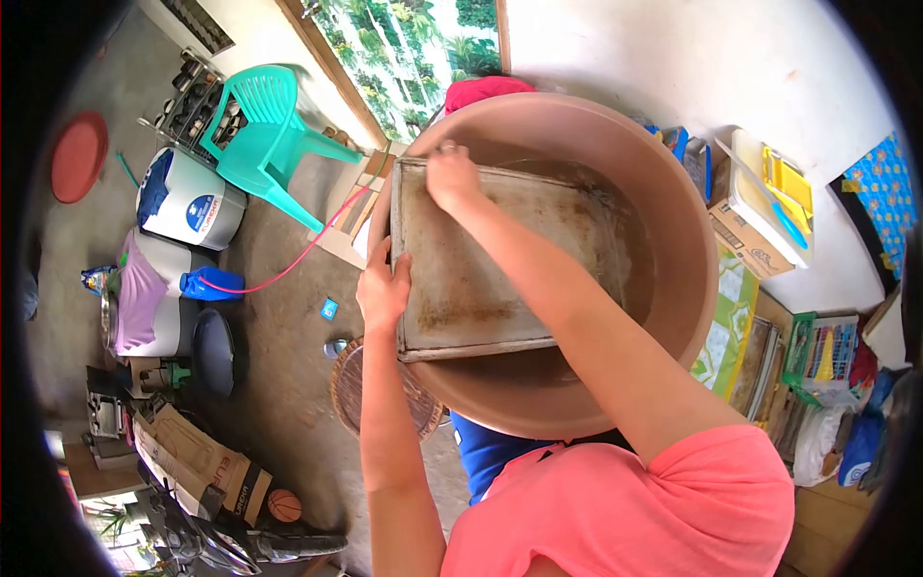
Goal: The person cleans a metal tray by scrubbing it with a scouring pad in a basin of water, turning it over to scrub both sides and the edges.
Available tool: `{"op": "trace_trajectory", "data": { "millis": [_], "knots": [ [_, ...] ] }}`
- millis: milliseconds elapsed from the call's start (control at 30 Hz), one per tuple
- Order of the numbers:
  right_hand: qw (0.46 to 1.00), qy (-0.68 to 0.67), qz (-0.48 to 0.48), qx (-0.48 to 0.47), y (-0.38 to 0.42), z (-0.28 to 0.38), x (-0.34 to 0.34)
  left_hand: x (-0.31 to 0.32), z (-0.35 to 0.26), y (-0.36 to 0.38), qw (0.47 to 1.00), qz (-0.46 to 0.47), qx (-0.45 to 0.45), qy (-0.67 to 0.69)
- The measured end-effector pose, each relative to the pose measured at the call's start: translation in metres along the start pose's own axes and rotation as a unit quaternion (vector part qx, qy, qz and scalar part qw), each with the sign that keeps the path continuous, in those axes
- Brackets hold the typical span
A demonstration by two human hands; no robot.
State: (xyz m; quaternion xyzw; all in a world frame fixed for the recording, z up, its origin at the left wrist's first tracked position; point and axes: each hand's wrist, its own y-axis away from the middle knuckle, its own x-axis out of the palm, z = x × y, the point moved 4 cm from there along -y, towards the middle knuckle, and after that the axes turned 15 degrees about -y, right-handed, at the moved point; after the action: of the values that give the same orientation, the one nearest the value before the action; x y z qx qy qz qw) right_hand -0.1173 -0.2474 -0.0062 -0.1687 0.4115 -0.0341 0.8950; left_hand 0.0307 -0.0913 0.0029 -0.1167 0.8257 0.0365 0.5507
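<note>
Sleeve: one pink sleeve (663,500) nearest the camera, on the right arm.
Left hand: one left hand (383,288), its grip closed over the left rim of the baking tray, thumb on the inner face, fingers behind the edge.
Right hand: one right hand (452,178), fingers curled and pressed down on the tray's far left corner; whether it holds anything under the palm cannot be told.
Baking tray: one stained rectangular metal baking tray (481,279), tilted inside the basin, its near edge resting toward the basin's lower wall.
Basin: one large round brown plastic basin (673,240) holding the tray.
Woven stool: one round woven stool (351,385) just beside the basin, below the left hand.
Floor: concrete floor (288,337) with one red hose (298,260) running across it.
Chair: one turquoise plastic chair (264,130), well apart, to the upper left.
Washer: one small white and blue washing machine (187,202) near the chair.
Lid: one red round lid (79,156) at the far left.
Ball: one basketball (284,504) beside the cardboard boxes (207,462).
</note>
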Motion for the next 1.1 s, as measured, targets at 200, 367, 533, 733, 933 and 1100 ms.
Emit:
{"op": "trace_trajectory", "data": {
  "millis": [200,367,533,733,933,1100],
  "knots": [
    [0.982,-0.072,-0.041,-0.168,0.047,0.051,0.0,0.001,0.001,-0.002,1.0,0.013,-0.001,0.004],
    [0.962,-0.134,0.012,-0.238,0.142,0.064,-0.03,0.003,0.005,-0.004,0.999,-0.032,0.013,0.024],
    [0.938,-0.151,0.099,-0.294,0.212,0.081,-0.045,0.003,0.005,-0.006,0.998,-0.028,0.009,0.058],
    [0.908,-0.102,0.295,-0.281,0.272,0.017,-0.08,0.004,0.005,-0.005,0.996,-0.027,0.025,0.079],
    [0.916,-0.03,0.295,-0.271,0.279,-0.02,-0.099,0.004,0.003,-0.007,0.994,-0.034,0.029,0.097],
    [0.939,-0.129,0.135,-0.29,0.251,0.046,-0.07,0.005,0.008,-0.012,0.991,-0.06,0.062,0.103]
  ]
}}
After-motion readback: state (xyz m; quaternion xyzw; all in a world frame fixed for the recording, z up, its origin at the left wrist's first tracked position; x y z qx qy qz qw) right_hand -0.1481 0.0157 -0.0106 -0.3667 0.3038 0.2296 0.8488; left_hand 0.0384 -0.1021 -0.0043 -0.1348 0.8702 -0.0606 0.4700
